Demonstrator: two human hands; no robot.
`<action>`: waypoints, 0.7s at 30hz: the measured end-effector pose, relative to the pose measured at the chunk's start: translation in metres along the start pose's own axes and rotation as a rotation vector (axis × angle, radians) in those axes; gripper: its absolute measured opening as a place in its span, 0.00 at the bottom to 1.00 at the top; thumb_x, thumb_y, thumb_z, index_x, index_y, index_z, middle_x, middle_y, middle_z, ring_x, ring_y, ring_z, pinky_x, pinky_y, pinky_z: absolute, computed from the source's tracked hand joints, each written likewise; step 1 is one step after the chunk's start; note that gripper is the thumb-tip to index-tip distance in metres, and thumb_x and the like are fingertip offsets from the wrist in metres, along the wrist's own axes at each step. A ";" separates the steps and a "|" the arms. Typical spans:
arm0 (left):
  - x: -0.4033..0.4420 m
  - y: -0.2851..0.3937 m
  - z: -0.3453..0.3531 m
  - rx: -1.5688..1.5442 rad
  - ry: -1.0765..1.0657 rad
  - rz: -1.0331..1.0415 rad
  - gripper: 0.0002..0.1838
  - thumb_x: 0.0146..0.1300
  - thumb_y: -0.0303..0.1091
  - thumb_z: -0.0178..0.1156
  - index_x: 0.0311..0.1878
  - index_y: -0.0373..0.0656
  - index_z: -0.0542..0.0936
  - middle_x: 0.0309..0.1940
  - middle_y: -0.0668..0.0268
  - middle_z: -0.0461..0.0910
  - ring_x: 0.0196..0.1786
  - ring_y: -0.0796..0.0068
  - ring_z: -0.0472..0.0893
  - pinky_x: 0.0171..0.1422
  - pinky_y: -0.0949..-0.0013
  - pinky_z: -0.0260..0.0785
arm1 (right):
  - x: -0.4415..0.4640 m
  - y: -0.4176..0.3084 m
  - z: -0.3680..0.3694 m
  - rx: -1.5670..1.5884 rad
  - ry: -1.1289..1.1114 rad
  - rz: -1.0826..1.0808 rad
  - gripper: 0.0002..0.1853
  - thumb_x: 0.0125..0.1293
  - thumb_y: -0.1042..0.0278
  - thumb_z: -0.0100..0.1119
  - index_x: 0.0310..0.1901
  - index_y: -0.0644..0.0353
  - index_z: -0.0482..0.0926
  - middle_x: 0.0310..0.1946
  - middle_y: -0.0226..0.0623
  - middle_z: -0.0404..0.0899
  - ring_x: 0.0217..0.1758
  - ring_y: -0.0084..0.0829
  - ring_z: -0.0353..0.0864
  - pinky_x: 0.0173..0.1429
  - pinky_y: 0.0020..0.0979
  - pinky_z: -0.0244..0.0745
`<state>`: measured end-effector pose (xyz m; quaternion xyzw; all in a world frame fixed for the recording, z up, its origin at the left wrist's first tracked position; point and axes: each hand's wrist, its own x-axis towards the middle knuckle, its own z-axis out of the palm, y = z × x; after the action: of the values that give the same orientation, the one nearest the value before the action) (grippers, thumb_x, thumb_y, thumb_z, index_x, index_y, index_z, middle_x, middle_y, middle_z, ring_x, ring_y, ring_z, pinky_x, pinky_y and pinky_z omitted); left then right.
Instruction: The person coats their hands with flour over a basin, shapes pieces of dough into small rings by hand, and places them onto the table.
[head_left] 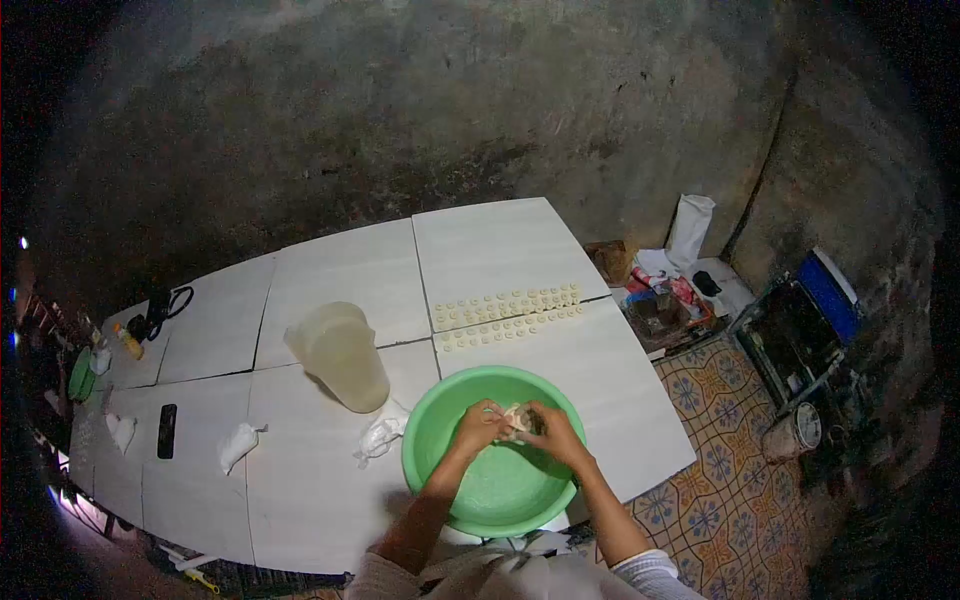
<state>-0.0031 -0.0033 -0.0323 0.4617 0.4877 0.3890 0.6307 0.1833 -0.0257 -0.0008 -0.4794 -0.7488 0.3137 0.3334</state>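
Over a green basin (500, 490), my left hand (482, 427) and my right hand (556, 434) meet with fingers pinched on a pale lump of dough (517, 417). The lump is partly covered by my fingers. Just beyond the basin, several small round pale pieces (502, 297) lie in rows on the white tiled table (560, 400). A translucent plastic jug (345, 360) stands to the left of the basin. Between the jug and the basin lies a white plastic bag (380, 437), close against the rim.
Another tied white bag (240, 446) and a black phone (167, 431) rest on the table's left part. A yellow bottle (130, 344) is at the far left end. On the right are the patterned floor (705, 480), a chair with a blue back (830, 295) and a bucket (795, 432).
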 end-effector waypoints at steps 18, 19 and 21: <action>-0.059 0.009 -0.013 0.099 -0.103 0.145 0.14 0.62 0.39 0.68 0.43 0.37 0.87 0.28 0.72 0.84 0.26 0.87 0.74 0.27 0.80 0.61 | -0.018 -0.039 0.004 0.165 0.156 -0.139 0.09 0.67 0.70 0.60 0.41 0.66 0.85 0.27 0.36 0.84 0.27 0.21 0.78 0.33 0.26 0.72; -0.065 0.012 -0.015 0.099 -0.102 0.146 0.14 0.62 0.39 0.68 0.43 0.37 0.87 0.28 0.72 0.84 0.26 0.87 0.74 0.27 0.80 0.61 | -0.020 -0.034 0.006 0.165 0.155 -0.139 0.09 0.67 0.70 0.60 0.41 0.66 0.85 0.27 0.36 0.84 0.27 0.21 0.78 0.33 0.26 0.72; -0.074 0.018 -0.020 0.173 -0.069 0.125 0.15 0.62 0.40 0.69 0.44 0.38 0.87 0.28 0.71 0.83 0.25 0.88 0.73 0.27 0.79 0.61 | -0.019 -0.045 0.005 0.264 0.173 0.036 0.09 0.67 0.70 0.60 0.39 0.66 0.85 0.24 0.33 0.81 0.26 0.19 0.76 0.31 0.25 0.71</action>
<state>-0.0397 -0.0638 0.0020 0.5570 0.4676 0.3678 0.5795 0.1621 -0.0600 0.0280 -0.4703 -0.6607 0.3726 0.4511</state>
